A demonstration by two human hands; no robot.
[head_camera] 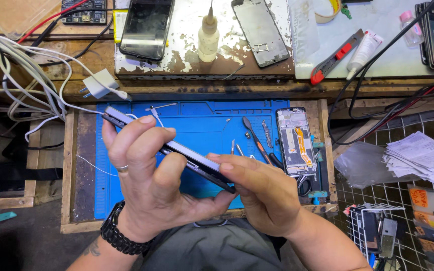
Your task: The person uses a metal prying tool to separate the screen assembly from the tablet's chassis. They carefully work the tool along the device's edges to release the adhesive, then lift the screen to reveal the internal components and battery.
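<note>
Smartphone (169, 148) held edge-on at frame centre, tilted from ten o'clock down to four o'clock, above the blue repair mat (202, 123). Left hand (146, 185) wrapped around the upper half, fingers curled over the top edge, thumb under, ring and black wristwatch (119, 236) showing. Right hand (262, 193) pinching the lower end, thumb pressed along the seam, fingers tucked beneath; no visible tool between them, though hard to tell at the seam itself. Best handled, judging by the grip, with steady even pressure along the edge, left hand bracing, no twisting of the body, thumb pad rather than nail on the glass.

Further out at two o'clock: opened phone frame (296, 140) with orange ribbon cable, flat on the mat's right side; beside it, screwdriver (257, 143) and tweezers (237, 148). Further still, at twelve o'clock, white oiler bottle (208, 37) upright on the stained bench, dark phone (146, 27) at eleven, bare silver frame (259, 30) at one, red utility knife (335, 55) and glue tube (363, 52) toward two. White charger plug (99, 85) and cables at ten.
</note>
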